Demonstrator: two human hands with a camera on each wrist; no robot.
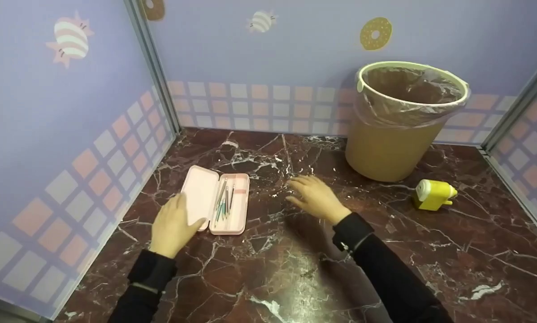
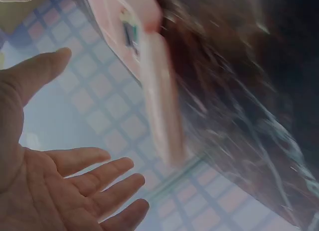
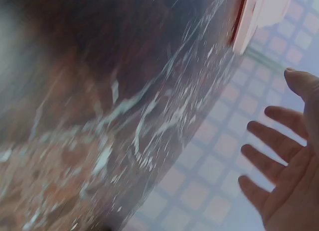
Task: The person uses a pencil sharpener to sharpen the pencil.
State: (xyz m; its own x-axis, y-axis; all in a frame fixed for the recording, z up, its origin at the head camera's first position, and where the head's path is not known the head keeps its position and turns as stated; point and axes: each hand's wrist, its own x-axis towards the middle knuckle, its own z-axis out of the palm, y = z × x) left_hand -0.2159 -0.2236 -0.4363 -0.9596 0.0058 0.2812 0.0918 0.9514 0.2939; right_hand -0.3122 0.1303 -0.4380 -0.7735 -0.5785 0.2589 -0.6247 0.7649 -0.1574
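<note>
**Open pencil case between two empty hands**

From my remote seat, the head view shows a pale pink pencil case [image 1: 238, 213] lying flat, opened, on a dark marbled table [image 1: 232, 278], left of centre. The left hand [image 1: 172, 226] is over the outer edge of its lid [image 1: 200, 193], fingers loosely extended, gripping nothing; the left wrist view suggests a gap. The right hand [image 1: 318, 197], also relaxed and empty, hovers near small pale scraps [image 1: 275, 195].

I judge the case light, fairly stiff and smooth enough to slide. I would take the lid by its outer edge and steady the tray by its rim; tilting it could spill the loose pencils [image 1: 227, 202], which lie lengthwise on the hinge side.

At back right stands a tan bin [image 1: 380, 148] with a clear plastic liner [image 1: 403, 116]; its bottom is hidden from me.
</note>
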